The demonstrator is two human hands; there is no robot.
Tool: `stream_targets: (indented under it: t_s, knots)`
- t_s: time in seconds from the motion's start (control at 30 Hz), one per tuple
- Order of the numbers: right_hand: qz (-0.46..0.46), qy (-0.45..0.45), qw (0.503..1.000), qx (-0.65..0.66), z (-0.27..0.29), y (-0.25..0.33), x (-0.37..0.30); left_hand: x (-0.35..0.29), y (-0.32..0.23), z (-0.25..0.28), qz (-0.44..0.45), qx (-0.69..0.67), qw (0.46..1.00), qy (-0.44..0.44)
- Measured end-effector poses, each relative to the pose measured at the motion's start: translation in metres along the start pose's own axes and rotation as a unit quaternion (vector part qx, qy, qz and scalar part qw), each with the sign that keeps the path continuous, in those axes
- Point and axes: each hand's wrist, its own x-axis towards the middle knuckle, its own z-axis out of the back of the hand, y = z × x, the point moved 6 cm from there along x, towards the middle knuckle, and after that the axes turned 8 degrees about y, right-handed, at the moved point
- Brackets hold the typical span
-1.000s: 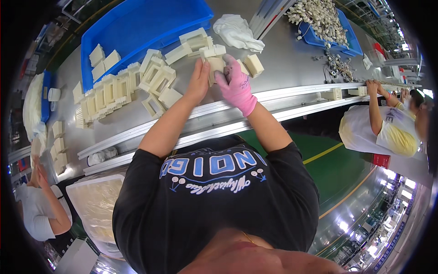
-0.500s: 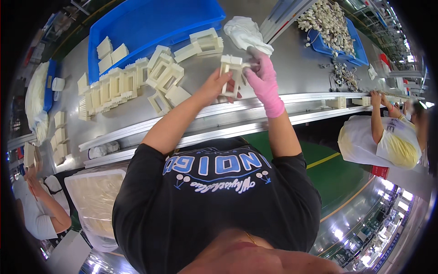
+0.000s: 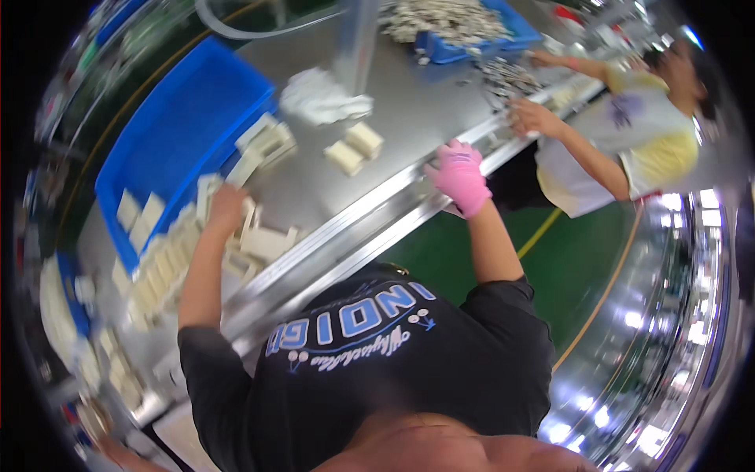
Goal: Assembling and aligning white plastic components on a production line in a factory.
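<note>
My bare left hand (image 3: 227, 209) is among the cream plastic frames (image 3: 267, 242) at the left of the metal table; blur hides its fingers. My right hand (image 3: 461, 179), in a pink glove, is over the metal rail (image 3: 377, 200) at the table's near edge. Its fingers are curled, and whatever they may hold is hidden. Two blocky cream plastic pieces (image 3: 354, 149) lie between my hands, near a crumpled white cloth (image 3: 321, 97). More frames (image 3: 161, 267) stand in a row along the blue tray's near side.
The large blue tray (image 3: 185, 118) holds a few cream pieces. At the far right, a blue bin (image 3: 448, 52) is heaped with small white parts and cables, with a loose cable bundle (image 3: 507, 79) beside it. A co-worker (image 3: 621, 134) works along the rail on the right.
My hands have parted from the cream frame they both held. The left moved left to the frames, the right moved to the rail. The view has turned rightward.
</note>
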Motion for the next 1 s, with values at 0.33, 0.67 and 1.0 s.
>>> stream_targets:
  t_s: [0.33, 0.67, 1.0]
  knots:
    - [0.014, 0.144, 0.986, 0.079, -0.07, 0.06, 0.1, 0.005, 0.012, 0.012, -0.034, -0.103, 0.991, 0.075]
    - [0.004, 0.219, 0.973, 0.068, -0.107, 0.082, 0.12, -0.032, -0.011, 0.088, 0.011, -0.545, 0.806, -0.23]
    - [0.096, 0.266, 0.723, 0.63, -0.052, 0.104, 0.076, 0.019, -0.062, -0.018, 0.131, -0.721, 0.676, -0.085]
